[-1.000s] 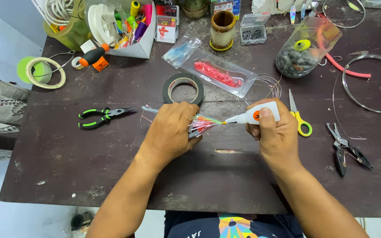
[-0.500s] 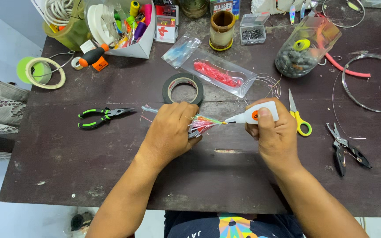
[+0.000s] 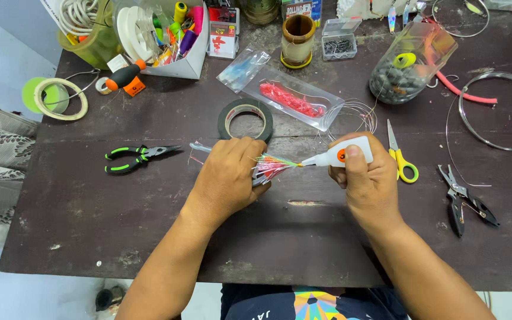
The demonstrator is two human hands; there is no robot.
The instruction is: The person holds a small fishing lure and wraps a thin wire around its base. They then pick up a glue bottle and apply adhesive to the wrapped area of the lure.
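My left hand (image 3: pixel 227 173) is closed around a small fishing lure with a pink and multicoloured tinsel skirt (image 3: pixel 272 166) that sticks out to the right of my fingers. My right hand (image 3: pixel 367 181) grips a small white glue bottle with an orange dot (image 3: pixel 340 156). Its thin nozzle points left and touches the tip of the tinsel. Both hands hover just above the dark wooden table (image 3: pixel 149 237), near its middle.
A black tape roll (image 3: pixel 245 119) lies just beyond my left hand, green-handled pliers (image 3: pixel 138 159) to the left. Yellow scissors (image 3: pixel 400 155) and dark pliers (image 3: pixel 463 198) lie right. A clear bag of red lures (image 3: pixel 291 98), a jar of weights (image 3: pixel 403 72), wire coils and a tool box line the back.
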